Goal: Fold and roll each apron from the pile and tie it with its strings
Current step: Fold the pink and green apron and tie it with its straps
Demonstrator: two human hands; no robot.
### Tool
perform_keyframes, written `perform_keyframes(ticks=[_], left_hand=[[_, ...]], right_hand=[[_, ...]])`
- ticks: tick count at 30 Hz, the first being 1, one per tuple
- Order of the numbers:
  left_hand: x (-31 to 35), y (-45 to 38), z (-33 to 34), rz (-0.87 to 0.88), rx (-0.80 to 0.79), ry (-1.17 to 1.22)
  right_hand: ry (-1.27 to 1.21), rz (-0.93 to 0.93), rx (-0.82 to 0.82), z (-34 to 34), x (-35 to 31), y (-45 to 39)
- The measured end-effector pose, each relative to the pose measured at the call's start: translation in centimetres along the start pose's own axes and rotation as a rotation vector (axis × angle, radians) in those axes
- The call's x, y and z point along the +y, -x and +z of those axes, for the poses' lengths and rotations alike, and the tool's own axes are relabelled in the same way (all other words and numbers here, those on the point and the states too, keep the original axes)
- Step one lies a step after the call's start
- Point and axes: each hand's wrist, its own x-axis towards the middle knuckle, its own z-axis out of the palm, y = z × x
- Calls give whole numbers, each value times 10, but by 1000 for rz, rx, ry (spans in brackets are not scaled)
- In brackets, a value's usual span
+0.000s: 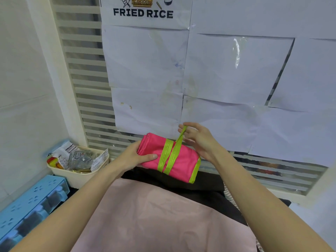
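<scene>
A: Apron position?
B: Pink rolled apron (pixel 169 157) held in the air above a pale pink cloth (pixel 163 215), green string (pixel 177 146) wrapped around its middle.
A: Hands?
B: Left hand (pixel 135 155) grips the roll's left end; right hand (pixel 198 139) pinches the string's free end, pulled upward.
</scene>
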Motion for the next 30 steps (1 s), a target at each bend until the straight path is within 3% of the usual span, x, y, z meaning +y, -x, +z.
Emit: perform_keyframes(ticks=[4,8,15,22,30], left_hand=[[7,0,-11,17,62,2],[25,6,-29,73,144,-60],[74,36,-88,71,250,-126],[140,101,-202,192,646,-213],[195,171,-305,351,832,-350]], right_hand=[[577,-164,-232,25,-12,-4],[849,-306,-255,51,-31,-18],[938,-522,-299,119,-84,-33],[810,-783,-413,273,-147,-25],[687,-935,-354,423,-193,-22]])
